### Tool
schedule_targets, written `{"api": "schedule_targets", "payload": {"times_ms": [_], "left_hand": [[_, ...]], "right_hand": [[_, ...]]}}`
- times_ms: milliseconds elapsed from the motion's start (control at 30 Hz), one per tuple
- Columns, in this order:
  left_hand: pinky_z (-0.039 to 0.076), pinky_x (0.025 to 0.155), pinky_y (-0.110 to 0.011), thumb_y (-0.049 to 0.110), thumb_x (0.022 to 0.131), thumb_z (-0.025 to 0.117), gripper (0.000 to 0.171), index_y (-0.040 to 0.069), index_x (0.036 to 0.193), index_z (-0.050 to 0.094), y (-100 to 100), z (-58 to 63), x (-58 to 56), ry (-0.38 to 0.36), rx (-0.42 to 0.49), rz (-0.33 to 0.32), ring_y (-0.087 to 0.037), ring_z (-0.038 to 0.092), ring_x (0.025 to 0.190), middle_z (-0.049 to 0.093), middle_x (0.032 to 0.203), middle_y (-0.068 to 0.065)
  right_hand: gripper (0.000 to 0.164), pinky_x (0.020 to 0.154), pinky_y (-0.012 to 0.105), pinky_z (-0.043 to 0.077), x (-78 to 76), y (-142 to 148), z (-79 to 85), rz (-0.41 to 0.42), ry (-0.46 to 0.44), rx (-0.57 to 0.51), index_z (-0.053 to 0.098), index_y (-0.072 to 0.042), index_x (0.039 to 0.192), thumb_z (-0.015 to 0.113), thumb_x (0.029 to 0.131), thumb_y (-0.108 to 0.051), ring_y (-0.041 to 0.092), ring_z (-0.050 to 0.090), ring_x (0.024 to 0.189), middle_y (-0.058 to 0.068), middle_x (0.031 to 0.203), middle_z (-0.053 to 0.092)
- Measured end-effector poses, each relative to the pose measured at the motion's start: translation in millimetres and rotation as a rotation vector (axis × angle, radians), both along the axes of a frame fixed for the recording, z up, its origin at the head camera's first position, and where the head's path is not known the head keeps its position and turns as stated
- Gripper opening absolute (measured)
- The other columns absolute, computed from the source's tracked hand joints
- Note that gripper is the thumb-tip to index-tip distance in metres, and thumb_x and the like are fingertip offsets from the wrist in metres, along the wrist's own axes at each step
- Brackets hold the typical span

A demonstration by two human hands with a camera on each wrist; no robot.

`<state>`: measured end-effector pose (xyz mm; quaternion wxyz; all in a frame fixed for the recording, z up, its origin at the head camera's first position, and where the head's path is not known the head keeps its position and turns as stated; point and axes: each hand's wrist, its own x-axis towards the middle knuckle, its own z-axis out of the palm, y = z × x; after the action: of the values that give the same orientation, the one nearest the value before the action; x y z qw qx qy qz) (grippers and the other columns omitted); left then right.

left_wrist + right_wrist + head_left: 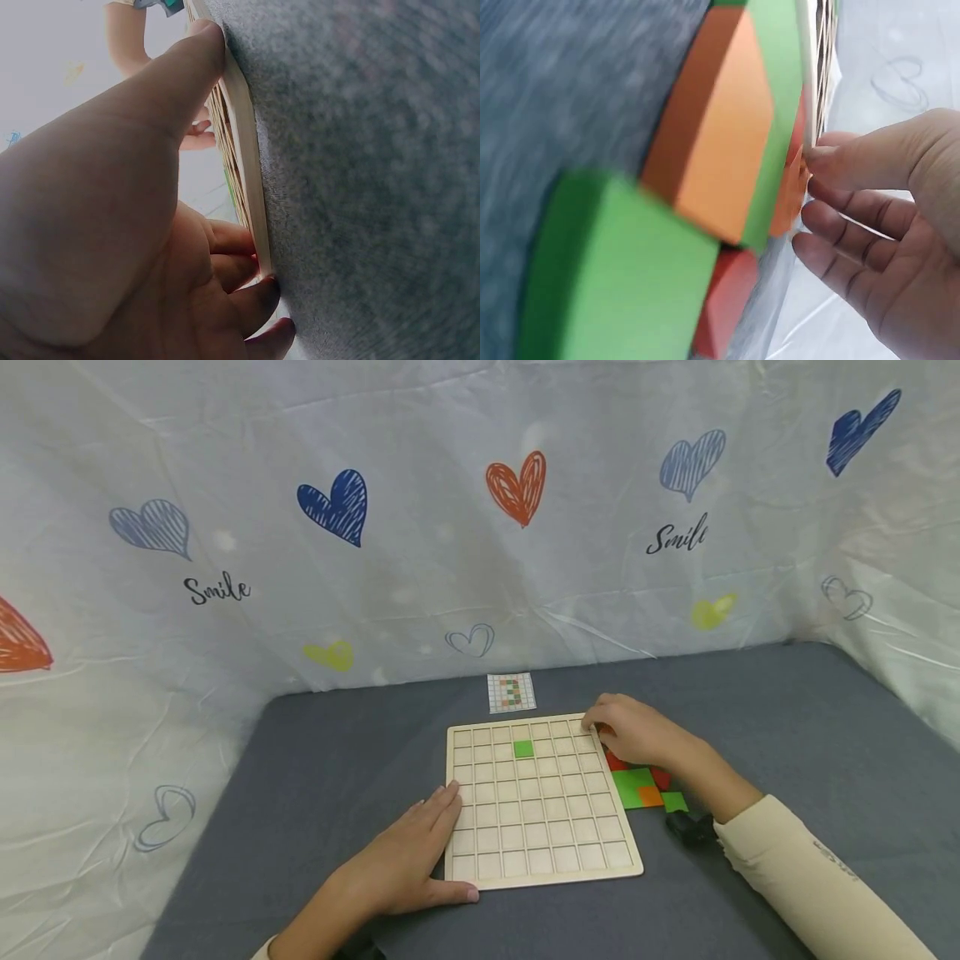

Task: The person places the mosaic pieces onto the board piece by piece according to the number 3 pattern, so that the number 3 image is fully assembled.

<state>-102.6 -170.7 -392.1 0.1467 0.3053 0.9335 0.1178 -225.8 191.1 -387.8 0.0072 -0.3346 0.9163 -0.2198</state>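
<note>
A pale wooden grid board (540, 810) lies flat on the table, with one green square tile (523, 749) in a cell of its upper part. My left hand (401, 860) rests at the near left corner, fingers fairly straight along the left edge and thumb along the near edge. At the far right corner, my right hand (633, 727) has curled fingers; thumb and forefinger pinch the board's rim there. Just beneath that hand, beside the board's right edge, lie loose tiles: green (622, 270), orange (724, 127) and red (727, 300).
Behind the board lies a small card (512, 692) printed with a coloured grid pattern. A dark grey cloth (360, 760) covers the table. A white curtain (420, 527) with printed hearts hangs along the back. Near the right wrist shows a black object (688, 828).
</note>
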Motion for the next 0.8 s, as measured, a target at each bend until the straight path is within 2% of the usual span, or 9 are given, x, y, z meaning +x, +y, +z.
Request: {"api": "schedule_targets", "payload": {"times_ms": [167,367,467,800], "left_hand": [[0.024,0.118,-0.050,0.078,0.085,0.054,0.112,0.001,0.159,0.019,-0.3,-0.9,0.1,0.005,-0.007,-0.002,-0.029,0.014,0.151,0.013,0.166,-0.015],[0.024,0.118,-0.050,0.078,0.085,0.053,0.112,0.001,0.159,0.020,-0.8,-2.7,0.3,0.015,-0.003,-0.004,-0.029,0.015,0.151,0.013,0.166,-0.015],[0.024,0.118,-0.050,0.078,0.085,0.053,0.112,0.001,0.159,0.020,-0.9,-3.2,0.3,0.022,-0.001,-0.009,-0.029,0.015,0.151,0.013,0.166,-0.015],[0.024,0.118,-0.050,0.077,0.086,0.054,0.111,0.000,0.159,0.020,-0.6,-1.4,1.4,0.029,0.001,-0.016,-0.029,0.015,0.151,0.014,0.165,-0.016]], "right_hand": [[0.027,0.068,0.036,0.051,2.1,7.3,-2.5,-0.024,-0.017,-0.003,0.073,-0.001,0.111,0.065,0.088,0.011,0.024,0.058,0.086,0.011,0.104,0.064],[0.029,0.071,0.040,0.052,5.0,8.5,-1.6,-0.147,-0.047,0.041,0.069,0.005,0.116,0.072,0.088,-0.001,0.024,0.058,0.084,0.013,0.104,0.064],[0.029,0.071,0.041,0.053,5.3,7.8,-0.9,-0.184,-0.050,0.048,0.069,0.005,0.115,0.073,0.087,-0.001,0.023,0.058,0.081,0.012,0.101,0.066],[0.028,0.061,0.033,0.044,3.9,5.4,0.1,-0.164,-0.071,-0.016,0.072,0.004,0.108,0.064,0.082,0.009,0.019,0.050,0.071,0.009,0.092,0.067]]}}
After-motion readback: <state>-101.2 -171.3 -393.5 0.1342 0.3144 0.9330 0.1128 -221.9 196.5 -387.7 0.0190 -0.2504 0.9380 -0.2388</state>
